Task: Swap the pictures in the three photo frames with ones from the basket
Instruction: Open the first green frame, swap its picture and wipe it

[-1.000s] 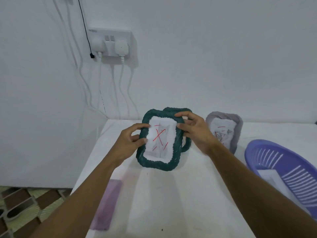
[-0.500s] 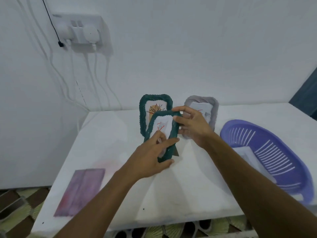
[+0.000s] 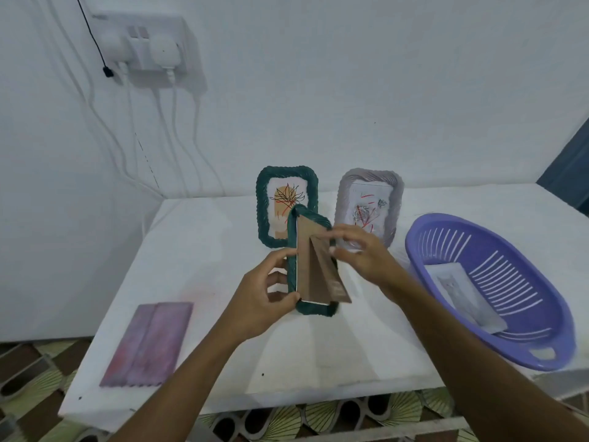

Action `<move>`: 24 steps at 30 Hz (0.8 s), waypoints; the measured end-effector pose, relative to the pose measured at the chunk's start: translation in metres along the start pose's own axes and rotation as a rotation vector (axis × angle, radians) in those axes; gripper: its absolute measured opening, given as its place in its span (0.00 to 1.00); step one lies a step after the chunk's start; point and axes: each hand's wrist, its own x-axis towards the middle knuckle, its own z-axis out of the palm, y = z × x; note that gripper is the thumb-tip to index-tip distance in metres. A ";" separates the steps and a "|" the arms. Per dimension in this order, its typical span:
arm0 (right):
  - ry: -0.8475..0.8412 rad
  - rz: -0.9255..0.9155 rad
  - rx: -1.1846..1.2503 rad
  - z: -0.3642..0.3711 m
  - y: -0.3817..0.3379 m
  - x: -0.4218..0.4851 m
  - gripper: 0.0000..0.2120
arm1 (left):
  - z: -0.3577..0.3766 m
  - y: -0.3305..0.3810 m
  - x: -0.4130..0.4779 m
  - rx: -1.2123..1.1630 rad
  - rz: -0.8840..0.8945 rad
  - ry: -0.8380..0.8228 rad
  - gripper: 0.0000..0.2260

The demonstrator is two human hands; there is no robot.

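Note:
I hold a dark green photo frame [image 3: 314, 309] above the white table [image 3: 318, 352], its brown cardboard back [image 3: 310, 266] turned toward me with the stand flap sticking out. My left hand [image 3: 258, 301] grips its left edge. My right hand [image 3: 363, 253] pinches the top right of the backing. Behind it a second green frame [image 3: 267, 199] with an orange flower picture stands upright. A grey frame [image 3: 369, 183] with a red-scribbled picture stands to the right. The purple basket [image 3: 478, 237] at right holds a pale picture [image 3: 462, 298].
A pinkish-purple sheet [image 3: 148, 342] lies flat at the table's front left. A wall socket with plugs and hanging cables [image 3: 149, 49] is at upper left. The table's front edge runs near my forearms, with patterned floor below.
The held green frame has been turned from picture side to cardboard back facing me and brought lower. My view has shifted down and right, revealing the basket.

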 end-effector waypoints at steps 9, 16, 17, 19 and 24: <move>-0.025 0.072 -0.066 0.037 0.051 -0.046 0.17 | 0.008 -0.046 -0.023 0.064 -0.078 -0.057 0.29; -0.020 0.039 -0.257 0.053 0.056 -0.071 0.19 | 0.002 -0.077 -0.043 0.574 0.026 -0.098 0.31; -0.013 0.035 -0.283 0.054 0.057 -0.075 0.19 | 0.002 -0.080 -0.046 0.609 0.028 -0.107 0.32; -0.009 0.045 -0.326 0.056 0.058 -0.081 0.19 | 0.002 -0.082 -0.051 0.641 0.042 -0.099 0.33; 0.010 0.038 -0.396 0.051 0.063 -0.081 0.19 | -0.002 -0.074 -0.046 0.554 -0.016 -0.094 0.34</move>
